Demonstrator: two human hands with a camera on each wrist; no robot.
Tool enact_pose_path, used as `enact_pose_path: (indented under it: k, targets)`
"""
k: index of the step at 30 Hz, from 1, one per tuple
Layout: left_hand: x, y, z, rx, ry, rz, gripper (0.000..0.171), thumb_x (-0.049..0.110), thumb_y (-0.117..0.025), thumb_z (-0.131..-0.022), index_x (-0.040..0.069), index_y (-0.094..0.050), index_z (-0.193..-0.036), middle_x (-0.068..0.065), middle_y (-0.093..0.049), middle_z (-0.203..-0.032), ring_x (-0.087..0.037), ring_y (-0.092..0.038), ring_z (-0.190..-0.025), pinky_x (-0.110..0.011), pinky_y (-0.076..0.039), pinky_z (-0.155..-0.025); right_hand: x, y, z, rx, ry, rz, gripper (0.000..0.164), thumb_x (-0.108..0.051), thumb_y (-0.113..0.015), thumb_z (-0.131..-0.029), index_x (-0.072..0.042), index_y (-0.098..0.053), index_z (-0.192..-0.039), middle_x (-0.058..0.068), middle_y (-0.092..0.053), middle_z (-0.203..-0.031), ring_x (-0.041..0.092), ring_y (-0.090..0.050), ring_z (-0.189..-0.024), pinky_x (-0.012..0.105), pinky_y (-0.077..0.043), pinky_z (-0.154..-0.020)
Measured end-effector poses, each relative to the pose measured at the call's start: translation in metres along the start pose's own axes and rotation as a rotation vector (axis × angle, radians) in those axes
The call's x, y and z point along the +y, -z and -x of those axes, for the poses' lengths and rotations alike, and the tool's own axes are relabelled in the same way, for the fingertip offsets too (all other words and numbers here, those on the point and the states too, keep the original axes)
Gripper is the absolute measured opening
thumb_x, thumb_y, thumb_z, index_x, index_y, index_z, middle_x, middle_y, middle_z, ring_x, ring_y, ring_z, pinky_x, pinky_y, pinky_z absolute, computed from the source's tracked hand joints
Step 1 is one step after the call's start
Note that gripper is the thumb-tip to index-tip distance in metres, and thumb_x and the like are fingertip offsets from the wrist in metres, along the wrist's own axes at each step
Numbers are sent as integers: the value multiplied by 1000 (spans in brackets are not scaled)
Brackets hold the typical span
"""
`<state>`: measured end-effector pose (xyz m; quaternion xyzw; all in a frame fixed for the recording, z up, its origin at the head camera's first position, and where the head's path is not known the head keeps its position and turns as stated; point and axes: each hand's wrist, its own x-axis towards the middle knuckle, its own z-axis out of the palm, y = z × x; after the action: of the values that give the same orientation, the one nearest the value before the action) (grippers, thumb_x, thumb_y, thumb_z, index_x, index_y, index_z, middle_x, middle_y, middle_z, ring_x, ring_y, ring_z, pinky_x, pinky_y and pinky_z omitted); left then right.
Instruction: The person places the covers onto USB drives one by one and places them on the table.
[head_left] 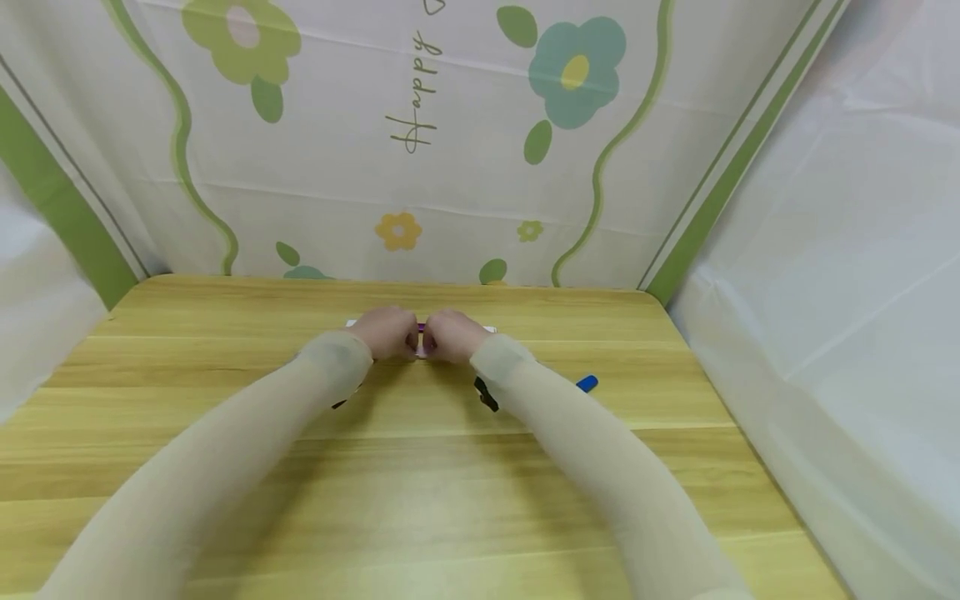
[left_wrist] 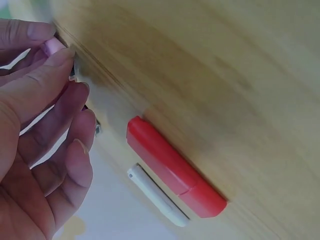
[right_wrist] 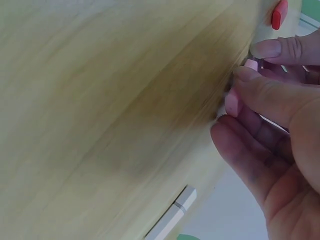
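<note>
My left hand [head_left: 388, 333] and right hand [head_left: 452, 336] are close together near the table's far side. Between their fingertips is a small pink stick-like thing [left_wrist: 54, 46], mostly covered by the fingers; I cannot tell its kind. My left thumb and fingers pinch one end of it. Its other part [right_wrist: 231, 102] is pinched by my right thumb and fingers in the right wrist view. A purple strip [head_left: 421, 327] shows in the gap just beyond the hands.
A red marker-shaped thing [left_wrist: 172, 167] lies beside a slim white stick [left_wrist: 157, 195] in the left wrist view. In the right wrist view, a white pen-like piece with a grey band [right_wrist: 172, 215] lies nearby. A blue thing [head_left: 588, 383] rests beyond the right forearm; a patterned cloth [head_left: 465, 183] hangs behind.
</note>
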<state>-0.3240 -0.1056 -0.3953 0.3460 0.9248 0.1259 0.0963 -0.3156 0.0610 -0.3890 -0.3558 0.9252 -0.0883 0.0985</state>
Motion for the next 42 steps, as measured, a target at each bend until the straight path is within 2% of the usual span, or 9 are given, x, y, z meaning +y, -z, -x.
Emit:
enact_pose_path:
  k: [5, 10, 14, 17, 21, 25, 29, 34, 42]
  targets:
    - [-7, -2, -4, 6, -1, 12, 13, 10, -81, -81, 16, -77, -70, 8, -66, -67, -14, -54, -63, -29, -49, -62, 0, -1, -4, -13, -12, 12, 22, -12, -69, -93, -6, -75, -73, -4, -53, -59, 8, -41, -55, 20, -34, -54]
    - [-13, -3, -7, 8, 31, 21, 10, 13, -85, -78, 16, -79, -71, 10, -68, -71, -11, -57, -67, -28, -52, -66, -1, -4, -10, -17, -99, 2, 16, -12, -73, -89, -12, -76, -74, -8, -62, -67, 8, -48, -60, 20, -41, -58]
    - [-6, 3, -6, 7, 48, 0, 27, 4, -82, -73, 13, -67, -53, 12, -49, -54, -10, -43, -57, -26, -41, -55, -5, -6, -14, 25, -159, 32, 18, -8, -77, -81, -15, -73, -66, -8, -64, -67, 12, -53, -65, 23, -45, -61]
    - [0, 7, -7, 21, 55, -49, 28, -2, -75, -66, 12, -58, -48, 8, -42, -49, -13, -38, -55, -27, -37, -53, -10, -6, -16, 65, -191, 63, 25, -8, -76, -80, -16, -65, -59, -7, -60, -62, 15, -53, -66, 25, -45, -61]
    - [5, 7, -8, 58, 83, -113, 20, -2, -77, -63, 13, -66, -55, 5, -59, -58, -15, -52, -62, -30, -49, -61, -14, -5, -14, 96, -218, 70, 23, -7, -73, -82, -15, -64, -62, -5, -61, -66, 16, -54, -69, 25, -46, -66]
    - [14, 7, -7, 89, 110, -160, 17, 0, -80, -63, 14, -70, -61, 1, -67, -69, -19, -58, -69, -36, -54, -69, -15, -6, -12, 105, -237, 32, 16, -8, -74, -84, -12, -68, -70, -4, -64, -71, 15, -57, -73, 25, -49, -71]
    - [21, 7, -7, 97, 134, -161, 16, 0, -80, -62, 13, -71, -63, -2, -69, -74, -21, -59, -72, -38, -55, -71, -14, -6, -10, 102, -250, 9, 14, -11, -77, -85, -11, -70, -72, -4, -65, -72, 14, -58, -74, 25, -50, -73]
    - [22, 5, -8, 108, 150, -138, 16, -1, -80, -64, 13, -71, -66, -2, -69, -76, -20, -61, -74, -37, -55, -74, -15, -6, -8, 97, -256, -12, 19, -8, -74, -84, -11, -65, -68, -4, -61, -67, 14, -54, -69, 25, -47, -67]
    - [18, -3, -9, 134, 110, -165, 16, -3, -77, -63, 11, -69, -63, -2, -66, -70, -20, -57, -67, -35, -53, -67, -15, -7, -4, 95, -268, -36, 21, -3, -72, -83, -12, -65, -65, -3, -62, -66, 15, -55, -69, 24, -46, -66]
